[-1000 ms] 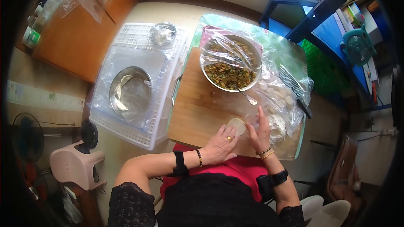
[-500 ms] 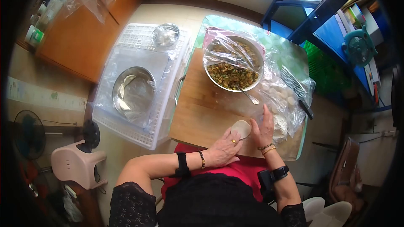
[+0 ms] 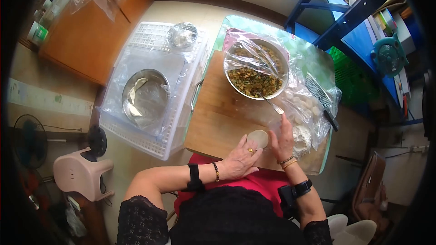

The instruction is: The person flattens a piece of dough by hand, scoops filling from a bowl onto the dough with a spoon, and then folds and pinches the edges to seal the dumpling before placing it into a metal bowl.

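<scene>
My left hand [image 3: 240, 159] holds a round, pale dough wrapper [image 3: 258, 139] at its fingers, above the board's near edge. To its right, my right hand [image 3: 283, 139] is open, with its fingers stretched forward and their tips right at the handle of a metal spoon [image 3: 275, 107]. The spoon leans out of a large metal bowl [image 3: 235, 91] of chopped, mixed filling [image 3: 254, 81]. Clear plastic film [image 3: 254, 56] covers the bowl's far part.
A heap of flour [image 3: 301, 140] and several dough pieces [image 3: 302, 106] under plastic lie right of my right hand on the wooden board [image 3: 213, 120]. A black-handled cleaver [image 3: 330, 120] rests beside them. Leftward, a white crate [image 3: 159, 150] bears a metal bowl [image 3: 131, 119] containing folded dough.
My right hand has moved slightly forward, and its fingertips have come up to the spoon handle. The left hand keeps the wrapper, tilted a little differently.
</scene>
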`<move>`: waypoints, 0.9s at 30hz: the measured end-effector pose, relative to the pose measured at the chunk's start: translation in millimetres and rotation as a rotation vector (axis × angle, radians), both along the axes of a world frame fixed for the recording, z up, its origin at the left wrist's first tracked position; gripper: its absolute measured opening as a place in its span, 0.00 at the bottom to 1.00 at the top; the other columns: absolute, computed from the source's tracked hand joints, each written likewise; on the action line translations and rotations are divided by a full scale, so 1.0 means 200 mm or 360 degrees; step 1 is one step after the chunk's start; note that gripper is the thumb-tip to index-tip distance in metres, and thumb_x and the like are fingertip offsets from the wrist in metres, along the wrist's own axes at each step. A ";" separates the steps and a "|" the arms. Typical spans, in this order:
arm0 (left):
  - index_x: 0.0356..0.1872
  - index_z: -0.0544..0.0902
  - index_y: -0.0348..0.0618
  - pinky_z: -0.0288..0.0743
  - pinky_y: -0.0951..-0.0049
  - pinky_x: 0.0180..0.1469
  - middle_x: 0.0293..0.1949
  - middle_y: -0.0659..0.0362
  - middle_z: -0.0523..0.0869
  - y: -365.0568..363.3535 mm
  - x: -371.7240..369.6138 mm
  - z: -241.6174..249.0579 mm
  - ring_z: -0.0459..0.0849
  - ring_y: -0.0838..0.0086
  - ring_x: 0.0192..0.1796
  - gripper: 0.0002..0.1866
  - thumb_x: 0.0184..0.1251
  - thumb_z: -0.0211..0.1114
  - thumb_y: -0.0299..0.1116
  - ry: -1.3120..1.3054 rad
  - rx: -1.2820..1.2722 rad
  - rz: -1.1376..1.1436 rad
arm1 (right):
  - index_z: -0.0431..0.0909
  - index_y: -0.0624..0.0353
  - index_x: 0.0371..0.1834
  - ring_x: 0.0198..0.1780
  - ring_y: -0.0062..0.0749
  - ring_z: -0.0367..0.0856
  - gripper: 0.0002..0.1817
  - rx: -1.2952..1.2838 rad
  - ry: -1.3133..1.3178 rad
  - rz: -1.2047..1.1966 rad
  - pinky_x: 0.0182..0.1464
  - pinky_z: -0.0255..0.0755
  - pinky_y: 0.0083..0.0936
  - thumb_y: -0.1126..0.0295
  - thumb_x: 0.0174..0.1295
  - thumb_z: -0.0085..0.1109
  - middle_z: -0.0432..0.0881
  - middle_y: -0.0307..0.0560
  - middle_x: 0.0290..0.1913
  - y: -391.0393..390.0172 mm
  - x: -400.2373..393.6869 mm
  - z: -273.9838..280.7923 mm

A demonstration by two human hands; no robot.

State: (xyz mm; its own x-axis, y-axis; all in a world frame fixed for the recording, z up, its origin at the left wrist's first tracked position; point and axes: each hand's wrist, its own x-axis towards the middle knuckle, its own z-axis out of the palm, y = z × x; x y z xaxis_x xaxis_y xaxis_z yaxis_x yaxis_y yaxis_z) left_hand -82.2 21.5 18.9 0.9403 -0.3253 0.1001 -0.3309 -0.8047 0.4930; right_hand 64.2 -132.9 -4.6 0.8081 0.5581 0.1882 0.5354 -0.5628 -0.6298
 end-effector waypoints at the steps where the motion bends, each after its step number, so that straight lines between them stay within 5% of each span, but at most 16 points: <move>1: 0.61 0.72 0.33 0.51 0.44 0.74 0.61 0.41 0.70 0.00 0.01 0.02 0.64 0.49 0.70 0.35 0.61 0.65 0.52 -0.0027 0.0005 0.0035 | 0.60 0.61 0.72 0.59 0.53 0.73 0.42 -0.0005 0.0004 -0.0005 0.57 0.65 0.44 0.61 0.54 0.68 0.73 0.58 0.61 0.00 -0.04 0.02; 3: 0.60 0.72 0.32 0.51 0.44 0.74 0.58 0.41 0.72 0.00 0.00 0.00 0.65 0.48 0.68 0.36 0.59 0.66 0.51 0.0049 0.0036 -0.0036 | 0.60 0.61 0.72 0.60 0.52 0.72 0.42 -0.0307 -0.0339 0.0287 0.58 0.66 0.44 0.62 0.54 0.68 0.72 0.58 0.61 0.05 -0.16 0.04; 7: 0.61 0.71 0.32 0.52 0.43 0.73 0.61 0.40 0.69 0.03 -0.05 -0.06 0.64 0.47 0.69 0.36 0.60 0.66 0.51 -0.0034 0.0006 -0.0005 | 0.62 0.61 0.71 0.59 0.50 0.72 0.42 -0.0455 -0.0525 0.0035 0.57 0.66 0.44 0.62 0.53 0.69 0.74 0.56 0.57 0.13 -0.15 0.00; 11: 0.62 0.69 0.32 0.52 0.43 0.72 0.62 0.39 0.68 0.05 0.00 -0.02 0.62 0.44 0.69 0.37 0.60 0.66 0.51 0.0137 -0.0026 0.0140 | 0.60 0.61 0.72 0.53 0.52 0.74 0.43 -0.0131 -0.0023 -0.0134 0.56 0.68 0.42 0.62 0.54 0.69 0.75 0.57 0.52 0.08 0.06 -0.04; 19: 0.62 0.69 0.31 0.51 0.46 0.74 0.63 0.38 0.67 -0.03 0.08 -0.09 0.62 0.46 0.71 0.38 0.61 0.65 0.53 -0.0047 0.0037 0.0011 | 0.57 0.61 0.74 0.53 0.50 0.76 0.42 -0.0042 -0.0077 -0.0066 0.55 0.71 0.38 0.70 0.55 0.67 0.75 0.59 0.57 -0.09 -0.04 0.08; 24: 0.60 0.72 0.30 0.49 0.48 0.75 0.65 0.38 0.67 -0.06 0.05 -0.02 0.59 0.46 0.73 0.37 0.61 0.64 0.54 0.0321 0.0133 -0.0320 | 0.58 0.64 0.73 0.60 0.52 0.71 0.41 -0.0525 -0.0336 0.0206 0.59 0.64 0.45 0.61 0.58 0.65 0.72 0.59 0.61 -0.03 -0.25 0.05; 27: 0.61 0.73 0.32 0.49 0.47 0.75 0.65 0.41 0.68 -0.04 0.02 -0.06 0.60 0.50 0.73 0.35 0.62 0.63 0.53 0.0136 0.0056 -0.0227 | 0.60 0.63 0.72 0.60 0.50 0.71 0.41 -0.0523 -0.0400 0.0052 0.59 0.62 0.44 0.55 0.59 0.64 0.72 0.58 0.60 0.00 -0.14 0.00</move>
State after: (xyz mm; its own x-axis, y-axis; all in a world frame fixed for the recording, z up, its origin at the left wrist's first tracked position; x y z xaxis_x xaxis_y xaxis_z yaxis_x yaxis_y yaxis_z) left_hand -79.0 12.5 5.9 0.8890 -0.4578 0.0078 -0.4008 -0.7698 0.4968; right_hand 35.8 -132.5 -4.5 0.7407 0.6460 0.1847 0.6704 -0.6924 -0.2669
